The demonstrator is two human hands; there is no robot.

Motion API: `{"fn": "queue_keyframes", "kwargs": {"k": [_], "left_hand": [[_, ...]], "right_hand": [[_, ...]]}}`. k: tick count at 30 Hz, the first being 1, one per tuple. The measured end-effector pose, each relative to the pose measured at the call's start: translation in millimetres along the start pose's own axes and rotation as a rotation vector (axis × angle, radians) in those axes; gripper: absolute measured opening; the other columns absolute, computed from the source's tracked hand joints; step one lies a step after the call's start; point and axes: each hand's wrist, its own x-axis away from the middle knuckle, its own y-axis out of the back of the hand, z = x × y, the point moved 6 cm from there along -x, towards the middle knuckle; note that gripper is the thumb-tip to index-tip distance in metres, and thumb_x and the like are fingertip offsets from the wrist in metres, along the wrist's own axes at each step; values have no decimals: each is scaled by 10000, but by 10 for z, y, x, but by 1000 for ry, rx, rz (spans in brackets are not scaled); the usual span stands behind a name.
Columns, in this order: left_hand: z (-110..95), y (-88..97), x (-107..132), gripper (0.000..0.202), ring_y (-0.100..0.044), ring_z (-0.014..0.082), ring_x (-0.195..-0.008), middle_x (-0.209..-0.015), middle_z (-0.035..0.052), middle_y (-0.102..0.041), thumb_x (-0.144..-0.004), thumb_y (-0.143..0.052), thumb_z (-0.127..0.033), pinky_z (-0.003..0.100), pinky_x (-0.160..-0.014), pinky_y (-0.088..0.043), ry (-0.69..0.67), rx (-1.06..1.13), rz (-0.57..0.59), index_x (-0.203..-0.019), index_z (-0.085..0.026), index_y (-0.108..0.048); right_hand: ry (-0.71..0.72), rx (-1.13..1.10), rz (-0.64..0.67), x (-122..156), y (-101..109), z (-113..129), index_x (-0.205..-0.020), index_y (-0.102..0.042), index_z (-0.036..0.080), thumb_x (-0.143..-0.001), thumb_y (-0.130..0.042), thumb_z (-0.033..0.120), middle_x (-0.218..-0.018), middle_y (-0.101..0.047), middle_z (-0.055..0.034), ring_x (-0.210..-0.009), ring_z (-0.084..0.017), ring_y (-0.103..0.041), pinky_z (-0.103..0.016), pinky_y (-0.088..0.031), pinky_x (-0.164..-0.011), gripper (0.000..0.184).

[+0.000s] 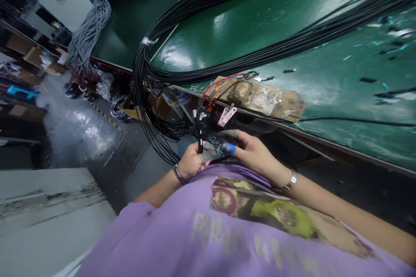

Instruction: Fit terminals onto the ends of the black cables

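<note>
I count, from my remote seat, one green table [253,30], one black cable bundle [253,59] looped across it, one wooden block [261,97] on its near edge. Just off that edge, I cannot tell whether the right hand [258,153] grasps anything; the left hand [191,160] clasps one slim black piece [199,133].

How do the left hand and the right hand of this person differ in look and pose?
The left hand is curled, with a thin black piece standing up from it; the right hand is more stretched out. The left hand wears a dark bracelet at the wrist, the right hand a silver band. The right hand shows a blue finger wrap; no blue shows on the left hand. Both hands show grey finger wraps.
</note>
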Motion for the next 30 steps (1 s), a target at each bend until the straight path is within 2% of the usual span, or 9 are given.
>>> {"fn": "queue_keyframes", "kwargs": {"k": [2,4,9,13,17,19,25,27,30], "left_hand": [[-62,6,11,450,-330,24,-323,-424,-76,-452,-601,-753,-518,171,-341,-222,-50,-42,-57,-643,-153,-492],[-116,-7,27,438,-342,25,-342,-426,-74,-456,-598,-762,-502,172,-362,-247,-97,-84,-90,-638,-150,-504],[-126,-41,42,458,-338,21,-352,-425,-73,-449,-583,-766,-520,174,-377,-260,-123,-81,-86,-610,-148,-499],[-29,-51,38,491,-322,22,-324,-418,-69,-449,-578,-748,-568,175,-348,-221,-39,-50,-9,-623,-150,-496],[-15,-224,70,493,-363,29,-367,-442,-52,-468,-554,-772,-555,177,-387,-284,0,-47,208,-606,-139,-512],[-51,-288,78,499,-355,28,-373,-440,-53,-460,-540,-776,-561,179,-392,-291,-15,-41,251,-596,-135,-522],[-83,-159,30,509,-335,25,-322,-418,-63,-465,-546,-761,-579,168,-348,-248,-48,-50,80,-614,-148,-500],[-76,-119,27,504,-336,24,-327,-415,-64,-462,-558,-758,-573,166,-351,-249,-60,-56,47,-608,-149,-490],[-78,-105,34,494,-335,27,-339,-413,-66,-448,-578,-750,-568,169,-363,-257,-71,-59,26,-607,-151,-486]], "right_hand": [[-23,-11,-39,27,40,7,-815,-653,186,-692,-670,563,-787,-682,-49,-723,-194,-611,-332,-516,-705,397],[-63,-4,12,55,13,32,-721,-647,185,-657,-679,609,-675,-654,-31,-624,-169,-575,-304,-503,-623,430],[-97,-9,128,98,-92,87,-677,-617,181,-615,-698,629,-641,-628,-13,-599,-150,-541,-293,-490,-616,459],[-36,20,121,70,-148,37,-675,-592,193,-642,-687,594,-657,-609,-5,-630,-151,-524,-299,-473,-649,413],[-77,9,160,30,-231,-135,-624,-538,197,-639,-678,589,-614,-556,14,-596,-133,-475,-280,-428,-594,417],[-116,-35,164,27,-234,-212,-641,-531,192,-623,-696,580,-609,-534,25,-586,-122,-454,-268,-404,-576,423],[-312,-263,155,125,-173,-297,-694,-521,183,-628,-657,663,-569,-491,46,-445,-60,-293,-226,-234,-428,504],[-322,-273,192,157,-182,-249,-695,-516,182,-615,-669,669,-602,-519,32,-445,-57,-299,-225,-240,-425,516],[-227,-158,205,159,-164,-119,-688,-524,188,-640,-689,612,-590,-492,39,-492,-79,-352,-229,-314,-467,457]]}}
